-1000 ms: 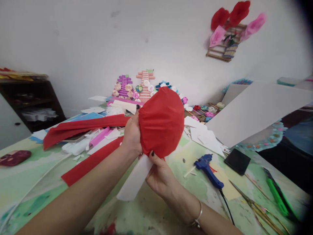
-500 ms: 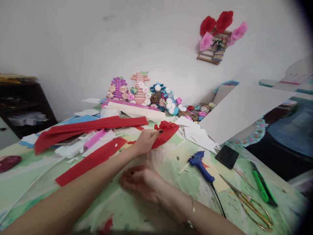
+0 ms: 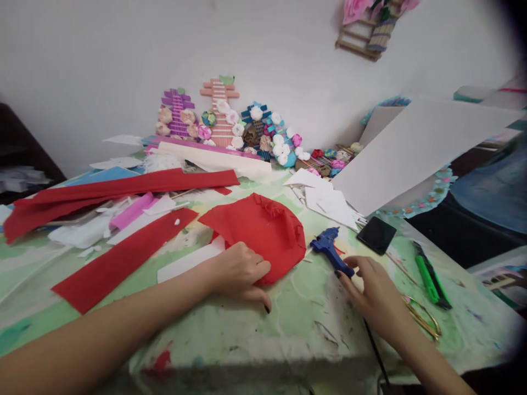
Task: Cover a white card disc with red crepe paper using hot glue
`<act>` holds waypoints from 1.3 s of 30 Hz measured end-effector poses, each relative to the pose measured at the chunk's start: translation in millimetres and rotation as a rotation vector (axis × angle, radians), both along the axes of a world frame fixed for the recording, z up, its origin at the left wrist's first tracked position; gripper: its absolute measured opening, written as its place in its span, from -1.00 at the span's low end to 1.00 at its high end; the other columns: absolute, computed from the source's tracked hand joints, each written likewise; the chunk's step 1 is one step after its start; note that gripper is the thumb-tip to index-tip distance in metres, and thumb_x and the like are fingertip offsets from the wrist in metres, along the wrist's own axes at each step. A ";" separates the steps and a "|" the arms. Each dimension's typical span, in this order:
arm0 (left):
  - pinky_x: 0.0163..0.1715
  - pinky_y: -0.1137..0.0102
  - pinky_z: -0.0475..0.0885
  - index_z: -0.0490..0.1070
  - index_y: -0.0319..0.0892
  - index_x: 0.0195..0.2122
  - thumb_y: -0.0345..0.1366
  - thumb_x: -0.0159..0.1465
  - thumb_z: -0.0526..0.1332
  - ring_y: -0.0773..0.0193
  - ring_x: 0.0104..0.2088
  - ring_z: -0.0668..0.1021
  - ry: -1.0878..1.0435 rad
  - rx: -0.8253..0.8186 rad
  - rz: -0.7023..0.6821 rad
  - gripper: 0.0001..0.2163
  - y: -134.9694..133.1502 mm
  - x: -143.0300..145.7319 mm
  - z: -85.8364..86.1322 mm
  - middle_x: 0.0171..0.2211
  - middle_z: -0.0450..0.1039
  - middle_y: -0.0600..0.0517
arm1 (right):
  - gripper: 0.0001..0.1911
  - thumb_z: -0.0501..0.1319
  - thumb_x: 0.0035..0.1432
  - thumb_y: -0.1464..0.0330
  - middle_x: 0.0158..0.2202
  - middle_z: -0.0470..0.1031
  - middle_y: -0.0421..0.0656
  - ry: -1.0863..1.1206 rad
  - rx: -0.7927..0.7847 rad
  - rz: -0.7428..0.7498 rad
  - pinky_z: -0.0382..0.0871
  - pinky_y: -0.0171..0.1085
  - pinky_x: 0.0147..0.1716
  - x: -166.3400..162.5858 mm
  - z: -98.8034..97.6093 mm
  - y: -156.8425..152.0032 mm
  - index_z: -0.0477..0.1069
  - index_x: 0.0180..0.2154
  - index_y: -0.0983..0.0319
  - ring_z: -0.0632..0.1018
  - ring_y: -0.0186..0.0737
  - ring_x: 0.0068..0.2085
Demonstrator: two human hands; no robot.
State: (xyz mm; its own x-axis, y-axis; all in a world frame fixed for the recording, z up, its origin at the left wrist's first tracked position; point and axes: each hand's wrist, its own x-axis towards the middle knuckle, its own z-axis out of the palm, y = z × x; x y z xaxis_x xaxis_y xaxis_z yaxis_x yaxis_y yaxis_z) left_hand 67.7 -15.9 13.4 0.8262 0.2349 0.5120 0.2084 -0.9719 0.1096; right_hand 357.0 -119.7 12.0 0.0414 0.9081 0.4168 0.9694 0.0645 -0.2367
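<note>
A red crepe paper piece (image 3: 263, 230) with a gathered, crinkled right edge lies spread on the table. My left hand (image 3: 241, 271) rests on its near edge with the fingers curled on the paper and the thumb stretched out to the side. A white paper strip (image 3: 191, 260) sticks out from under the red piece. To the right, a blue glue gun (image 3: 329, 249) lies with its nozzle pointing toward the red paper. My right hand (image 3: 368, 288) has its thumb and fingers closed about the end of the handle, and a black cord runs down below.
Red paper strips (image 3: 127, 260) and white scraps lie to the left. Gold-handled scissors (image 3: 424, 318), partly hidden by my right hand, a green cutter knife (image 3: 430, 277) and a black phone-like slab (image 3: 376, 236) lie right. Flower-decorated stick crafts (image 3: 222, 112) stand against the wall.
The red crepe paper has come down from the raised left hand and now lies spread out. My right hand has moved right to the glue gun. The view has tilted downward.
</note>
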 end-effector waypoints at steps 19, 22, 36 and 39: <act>-0.65 0.39 -0.05 0.25 -0.20 -0.53 -0.32 0.35 0.02 0.43 -0.66 0.23 0.210 0.163 0.020 -0.72 0.8 2.3 2.9 -0.66 0.27 0.14 | -0.72 0.12 0.14 0.17 -0.41 0.53 -0.03 -0.227 -0.439 -0.307 0.16 -0.26 -0.48 4.3 14.9 58.0 0.38 -0.26 0.24 0.54 -0.02 -0.36; -0.63 0.41 -0.01 0.26 -0.20 -0.54 -0.26 0.35 0.02 0.43 -0.65 0.24 0.143 0.049 0.022 -0.70 3.4 0.2 1.0 -0.65 0.28 0.14 | -0.69 0.13 0.10 0.14 -0.45 0.51 -0.06 -0.192 -0.376 -0.309 0.17 -0.26 -0.51 11.5 19.9 49.5 0.41 -0.29 0.24 0.52 -0.07 -0.43; -0.45 0.55 0.24 0.41 -0.22 -0.45 -0.31 0.19 0.26 0.44 -0.48 0.40 0.052 -0.576 -0.078 -0.88 25.2 -12.8 7.7 -0.48 0.42 0.09 | -0.66 0.36 -0.17 0.31 -0.46 0.44 -0.24 0.820 -0.111 -0.110 0.26 -0.34 -0.50 -5.6 52.9 27.7 0.39 -0.27 0.19 0.44 -0.29 -0.46; -0.45 0.55 0.25 0.42 -0.23 -0.43 -0.28 0.18 0.28 0.44 -0.48 0.40 0.045 -0.586 -0.082 -0.87 26.8 -16.5 9.3 -0.48 0.41 0.09 | -0.77 0.27 -0.04 0.33 -0.59 0.34 -0.29 0.967 -0.108 0.072 0.16 -0.36 -0.61 -25.3 52.4 34.5 0.38 -0.28 0.22 0.32 -0.39 -0.60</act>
